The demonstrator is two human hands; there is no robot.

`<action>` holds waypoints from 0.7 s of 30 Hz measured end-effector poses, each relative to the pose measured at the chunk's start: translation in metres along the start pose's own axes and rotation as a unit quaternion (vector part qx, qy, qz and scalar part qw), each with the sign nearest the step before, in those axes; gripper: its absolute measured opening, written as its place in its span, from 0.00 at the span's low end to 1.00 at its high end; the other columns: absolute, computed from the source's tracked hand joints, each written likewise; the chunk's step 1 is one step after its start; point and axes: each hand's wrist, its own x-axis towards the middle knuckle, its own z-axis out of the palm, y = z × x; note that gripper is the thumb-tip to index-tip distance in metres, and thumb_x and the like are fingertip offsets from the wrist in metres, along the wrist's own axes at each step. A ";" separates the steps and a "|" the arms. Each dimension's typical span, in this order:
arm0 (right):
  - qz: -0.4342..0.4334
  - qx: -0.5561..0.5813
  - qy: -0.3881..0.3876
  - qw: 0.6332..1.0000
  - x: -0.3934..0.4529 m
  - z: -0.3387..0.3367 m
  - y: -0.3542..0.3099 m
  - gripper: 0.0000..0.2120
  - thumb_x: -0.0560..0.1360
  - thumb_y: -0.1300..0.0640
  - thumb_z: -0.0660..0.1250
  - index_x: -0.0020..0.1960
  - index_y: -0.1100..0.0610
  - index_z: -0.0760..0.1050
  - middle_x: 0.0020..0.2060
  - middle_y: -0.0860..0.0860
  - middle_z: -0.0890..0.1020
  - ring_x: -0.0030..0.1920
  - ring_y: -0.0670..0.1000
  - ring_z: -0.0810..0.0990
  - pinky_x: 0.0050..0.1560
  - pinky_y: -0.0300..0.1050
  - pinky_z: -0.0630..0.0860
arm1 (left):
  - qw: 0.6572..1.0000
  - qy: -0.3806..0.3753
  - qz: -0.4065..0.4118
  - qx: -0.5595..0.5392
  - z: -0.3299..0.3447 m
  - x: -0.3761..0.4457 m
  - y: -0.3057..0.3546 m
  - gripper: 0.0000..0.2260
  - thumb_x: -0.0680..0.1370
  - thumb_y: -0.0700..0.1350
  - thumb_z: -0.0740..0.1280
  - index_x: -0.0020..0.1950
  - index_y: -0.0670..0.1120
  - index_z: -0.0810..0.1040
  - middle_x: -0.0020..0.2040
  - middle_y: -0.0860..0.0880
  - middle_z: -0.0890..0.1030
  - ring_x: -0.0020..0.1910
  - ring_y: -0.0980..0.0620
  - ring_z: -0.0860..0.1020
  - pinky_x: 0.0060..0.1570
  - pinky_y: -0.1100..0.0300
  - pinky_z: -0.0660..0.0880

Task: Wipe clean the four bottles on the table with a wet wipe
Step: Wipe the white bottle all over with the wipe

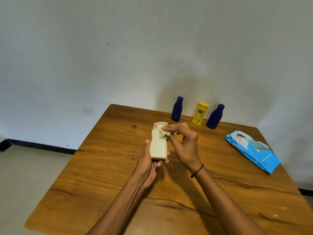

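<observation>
My left hand (149,162) grips the base of a cream-white bottle (158,145) and holds it upright above the middle of the wooden table (101,175). My right hand (183,143) pinches a small crumpled wet wipe (164,133) against the bottle's upper part, just below its pale cap. At the far edge stand a dark blue bottle (177,109), a yellow bottle (199,113) and a second dark blue bottle (215,116), all upright by the wall.
A blue pack of wet wipes (252,150) lies near the table's right edge. A grey wall rises right behind the bottles. The floor shows past the table's left edge.
</observation>
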 end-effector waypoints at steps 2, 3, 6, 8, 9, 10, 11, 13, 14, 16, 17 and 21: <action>0.001 0.012 0.027 1.000 0.004 0.009 -0.001 0.13 0.75 0.68 0.73 0.55 0.55 0.85 0.52 0.48 0.86 0.55 0.48 0.80 0.49 0.37 0.76 | 0.999 0.013 0.017 0.047 0.004 -0.001 -0.001 0.21 0.88 0.55 0.54 0.66 0.39 0.74 0.35 0.43 0.78 0.25 0.55 0.72 0.20 0.68 0.67; 0.009 0.028 0.035 0.999 0.003 0.012 -0.002 0.12 0.76 0.68 0.73 0.56 0.55 0.85 0.52 0.48 0.86 0.55 0.49 0.81 0.49 0.42 0.79 | 0.997 0.018 0.025 0.065 0.005 0.000 -0.003 0.20 0.88 0.55 0.54 0.64 0.39 0.74 0.34 0.44 0.78 0.25 0.56 0.72 0.21 0.67 0.66; 0.012 0.049 0.017 0.999 -0.009 0.017 -0.003 0.12 0.76 0.69 0.72 0.55 0.56 0.85 0.52 0.46 0.84 0.57 0.52 0.82 0.51 0.51 0.82 | 0.994 0.039 0.046 0.091 0.006 0.002 -0.001 0.21 0.87 0.58 0.54 0.64 0.44 0.76 0.39 0.44 0.83 0.30 0.53 0.79 0.25 0.63 0.72; -0.005 0.033 -0.009 0.999 -0.022 0.018 -0.004 0.14 0.74 0.71 0.72 0.54 0.56 0.85 0.51 0.46 0.84 0.56 0.52 0.81 0.52 0.49 0.81 | 0.988 0.058 0.070 0.126 0.007 0.006 0.003 0.24 0.86 0.61 0.53 0.62 0.45 0.78 0.42 0.42 0.85 0.32 0.52 0.80 0.25 0.63 0.73; -0.005 0.035 -0.013 0.999 -0.027 0.018 -0.005 0.15 0.74 0.72 0.72 0.54 0.56 0.86 0.51 0.47 0.84 0.56 0.53 0.81 0.52 0.49 0.81 | 0.986 0.064 0.078 0.135 0.008 0.007 0.004 0.26 0.85 0.63 0.53 0.61 0.44 0.80 0.43 0.42 0.85 0.33 0.52 0.81 0.25 0.62 0.73; -0.001 0.046 -0.013 0.999 -0.032 0.018 -0.006 0.15 0.74 0.73 0.72 0.54 0.56 0.86 0.50 0.47 0.84 0.56 0.53 0.81 0.52 0.49 0.80 | 0.985 0.070 0.084 0.133 0.009 0.008 0.005 0.27 0.83 0.64 0.54 0.61 0.45 0.80 0.43 0.41 0.85 0.34 0.51 0.81 0.25 0.62 0.73; 0.004 0.058 -0.014 0.998 -0.035 0.018 -0.007 0.16 0.73 0.73 0.72 0.54 0.56 0.86 0.50 0.48 0.84 0.55 0.53 0.81 0.52 0.49 0.80 | 0.985 0.079 0.092 0.125 0.010 0.010 0.005 0.27 0.82 0.65 0.55 0.62 0.45 0.80 0.45 0.41 0.85 0.36 0.50 0.82 0.25 0.61 0.73; 0.002 0.061 -0.026 0.998 -0.042 0.020 -0.011 0.16 0.73 0.73 0.73 0.54 0.56 0.86 0.50 0.48 0.84 0.55 0.53 0.81 0.52 0.46 0.80 | 0.984 0.087 0.113 0.106 0.007 0.011 0.004 0.26 0.82 0.65 0.56 0.67 0.48 0.78 0.48 0.41 0.85 0.40 0.48 0.83 0.27 0.60 0.74; -0.006 0.055 -0.034 0.998 -0.045 0.020 -0.012 0.16 0.73 0.73 0.73 0.54 0.55 0.86 0.50 0.48 0.85 0.55 0.52 0.81 0.52 0.43 0.79 | 0.984 0.084 0.123 0.100 0.005 0.011 0.003 0.25 0.83 0.64 0.56 0.70 0.50 0.76 0.49 0.41 0.85 0.41 0.48 0.83 0.28 0.60 0.75; -0.026 0.039 -0.034 0.998 -0.048 0.018 -0.011 0.17 0.72 0.73 0.74 0.54 0.56 0.86 0.50 0.47 0.85 0.55 0.51 0.80 0.51 0.41 0.78 | 0.983 0.070 0.136 0.098 0.001 0.010 0.001 0.22 0.83 0.63 0.57 0.71 0.53 0.76 0.50 0.41 0.84 0.42 0.46 0.83 0.27 0.60 0.75; -0.032 0.030 -0.023 0.999 -0.046 0.017 -0.010 0.17 0.72 0.74 0.74 0.54 0.57 0.86 0.50 0.47 0.85 0.54 0.51 0.80 0.51 0.41 0.77 | 0.983 0.059 0.140 0.103 0.001 0.008 0.001 0.20 0.84 0.62 0.57 0.70 0.54 0.76 0.49 0.41 0.84 0.41 0.46 0.82 0.26 0.61 0.75; -0.036 -0.008 0.040 0.998 -0.023 0.013 -0.002 0.15 0.74 0.71 0.73 0.57 0.58 0.84 0.53 0.46 0.85 0.56 0.50 0.80 0.50 0.46 0.80 | 0.979 0.027 0.140 0.146 0.003 0.003 -0.003 0.17 0.85 0.59 0.57 0.71 0.59 0.76 0.44 0.44 0.82 0.35 0.52 0.78 0.24 0.60 0.73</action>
